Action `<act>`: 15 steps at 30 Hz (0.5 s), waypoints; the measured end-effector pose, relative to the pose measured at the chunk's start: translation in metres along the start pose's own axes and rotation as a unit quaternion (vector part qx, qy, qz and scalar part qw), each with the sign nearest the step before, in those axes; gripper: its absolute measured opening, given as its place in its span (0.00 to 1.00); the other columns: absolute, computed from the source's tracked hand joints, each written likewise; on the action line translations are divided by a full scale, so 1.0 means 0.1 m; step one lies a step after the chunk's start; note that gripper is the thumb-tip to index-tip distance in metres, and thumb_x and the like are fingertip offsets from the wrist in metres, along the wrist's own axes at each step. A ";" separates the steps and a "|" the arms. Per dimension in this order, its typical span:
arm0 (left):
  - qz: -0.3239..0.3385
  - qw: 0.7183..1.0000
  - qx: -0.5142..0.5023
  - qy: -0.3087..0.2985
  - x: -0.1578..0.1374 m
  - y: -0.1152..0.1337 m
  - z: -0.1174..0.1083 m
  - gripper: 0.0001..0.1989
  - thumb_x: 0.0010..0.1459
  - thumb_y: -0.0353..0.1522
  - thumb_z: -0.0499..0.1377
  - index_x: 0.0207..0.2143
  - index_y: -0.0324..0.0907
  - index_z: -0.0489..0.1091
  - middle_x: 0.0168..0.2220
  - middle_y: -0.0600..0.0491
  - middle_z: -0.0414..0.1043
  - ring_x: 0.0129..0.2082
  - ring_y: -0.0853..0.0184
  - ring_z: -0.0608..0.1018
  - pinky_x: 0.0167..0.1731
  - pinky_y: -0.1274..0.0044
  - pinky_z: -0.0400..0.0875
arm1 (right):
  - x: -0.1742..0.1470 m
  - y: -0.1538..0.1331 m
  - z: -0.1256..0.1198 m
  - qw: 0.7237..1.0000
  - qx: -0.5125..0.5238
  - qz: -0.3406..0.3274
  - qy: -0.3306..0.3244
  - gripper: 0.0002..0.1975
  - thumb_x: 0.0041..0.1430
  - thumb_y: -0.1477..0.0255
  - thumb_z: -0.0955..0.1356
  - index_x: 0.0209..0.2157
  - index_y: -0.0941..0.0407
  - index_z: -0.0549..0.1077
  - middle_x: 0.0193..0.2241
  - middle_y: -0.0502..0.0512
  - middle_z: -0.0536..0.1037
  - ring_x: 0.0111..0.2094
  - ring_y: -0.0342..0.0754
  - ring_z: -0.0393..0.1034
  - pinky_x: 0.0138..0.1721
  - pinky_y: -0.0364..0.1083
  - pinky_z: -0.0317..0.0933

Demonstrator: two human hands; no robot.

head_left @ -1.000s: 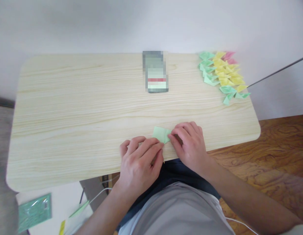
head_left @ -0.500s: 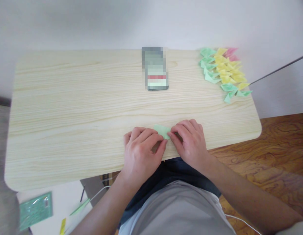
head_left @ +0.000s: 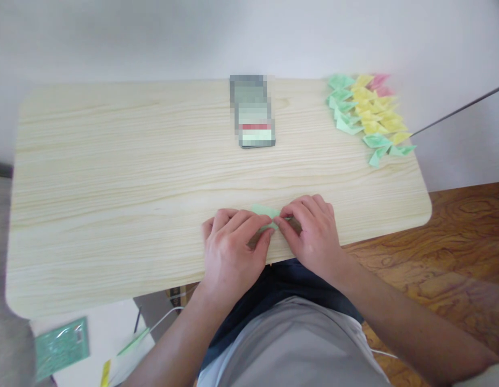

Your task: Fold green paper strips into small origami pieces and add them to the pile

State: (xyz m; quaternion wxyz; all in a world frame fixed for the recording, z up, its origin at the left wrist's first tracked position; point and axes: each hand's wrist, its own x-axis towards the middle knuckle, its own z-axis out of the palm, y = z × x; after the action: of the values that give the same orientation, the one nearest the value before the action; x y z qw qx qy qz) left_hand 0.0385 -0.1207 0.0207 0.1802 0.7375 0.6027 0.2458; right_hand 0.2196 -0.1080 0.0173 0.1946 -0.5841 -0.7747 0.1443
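A small piece of folded light green paper (head_left: 262, 208) lies at the table's front edge, partly covered by my fingers. My left hand (head_left: 237, 236) pinches its near side between thumb and forefinger. From the other side my right hand (head_left: 309, 226) grips the paper's right end with thumb and forefinger, the fingertips of both hands almost meeting. The exact fold under the fingertips is hidden. Folded paper pieces (head_left: 374, 113) in green, yellow and pink sit in rows at the table's back right.
A phone (head_left: 255, 137), its screen blurred, rests at the back middle of the wooden table (head_left: 112, 177). Below the left front edge, a white surface (head_left: 100, 322) carries a green plastic packet (head_left: 62, 346), a dark pen-like stick and strips of paper. A white cable runs beside it.
My left fingertips have shifted slightly over the green paper, covering more of it. The right hand stays nearly in place. The whole view has moved a little.
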 end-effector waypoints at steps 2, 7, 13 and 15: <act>0.005 1.000 0.002 0.003 0.00 0.00 0.00 0.03 0.63 0.35 0.64 0.38 0.53 0.79 0.39 0.56 0.81 0.45 0.58 0.74 0.50 0.61 0.60 | 0.00 0.01 0.00 1.000 0.015 0.007 0.003 0.07 0.68 0.64 0.68 0.39 0.52 0.72 0.38 0.55 0.77 0.44 0.55 0.66 0.45 0.54 0.55; 0.004 1.000 0.008 0.008 -0.02 0.02 0.02 0.04 0.63 0.35 0.64 0.35 0.52 0.79 0.39 0.56 0.80 0.45 0.58 0.73 0.50 0.61 0.59 | 0.01 0.04 -0.02 0.999 0.052 0.011 0.001 0.06 0.68 0.65 0.69 0.43 0.52 0.72 0.38 0.54 0.78 0.44 0.54 0.67 0.46 0.53 0.56; 0.006 1.000 0.009 0.011 -0.02 0.04 0.02 0.04 0.63 0.34 0.63 0.35 0.51 0.79 0.39 0.54 0.81 0.46 0.57 0.73 0.50 0.60 0.59 | -0.04 0.16 -0.07 0.999 0.051 -0.001 0.006 0.05 0.68 0.66 0.69 0.42 0.51 0.74 0.42 0.55 0.77 0.47 0.55 0.67 0.48 0.54 0.57; 0.009 1.000 0.011 0.007 -0.02 0.04 0.02 0.04 0.64 0.34 0.63 0.35 0.50 0.79 0.39 0.54 0.81 0.46 0.56 0.73 0.49 0.59 0.59 | -0.06 0.19 -0.09 0.999 0.044 -0.001 0.014 0.04 0.67 0.67 0.69 0.41 0.51 0.75 0.42 0.55 0.76 0.46 0.55 0.67 0.47 0.55 0.57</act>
State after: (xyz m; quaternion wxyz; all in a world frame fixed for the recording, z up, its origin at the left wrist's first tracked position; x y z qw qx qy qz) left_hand 0.0426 -0.1229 0.0213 0.1653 0.7432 0.5998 0.2462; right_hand 0.2415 -0.1086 0.0153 0.2312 -0.5760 -0.7654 0.1700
